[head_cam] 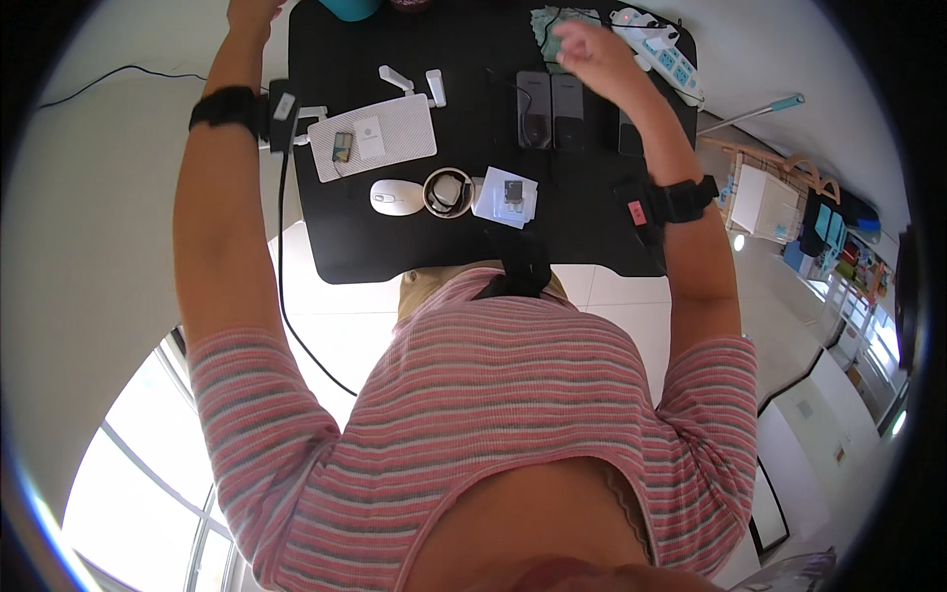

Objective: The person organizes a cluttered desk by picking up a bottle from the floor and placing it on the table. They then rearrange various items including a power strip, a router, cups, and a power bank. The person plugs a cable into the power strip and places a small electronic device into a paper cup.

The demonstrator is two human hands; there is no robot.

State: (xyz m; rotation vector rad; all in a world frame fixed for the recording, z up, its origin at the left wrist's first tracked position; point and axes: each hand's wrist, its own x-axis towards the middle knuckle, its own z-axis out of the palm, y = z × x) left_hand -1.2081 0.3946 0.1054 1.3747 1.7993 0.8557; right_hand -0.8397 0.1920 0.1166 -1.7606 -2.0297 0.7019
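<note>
My left hand is at the top left, beyond the black table's left edge. Most of its fingers are cut off by the frame, so what it holds cannot be seen. Over the far right part of the black table, my right hand is raised with bent, blurred fingers. A crumpled green cloth with a dark cable across it lies just beyond those fingertips. Nearby is a white power strip with plugs in it. Two dark flat devices lie side by side below the cloth; another is partly hidden by my right forearm.
A white router with antennas carries a small card and tag. Nearer me are a white mouse, a round holder with a coiled cable, and papers under a small dark item. A black cable hangs from my left wrist device.
</note>
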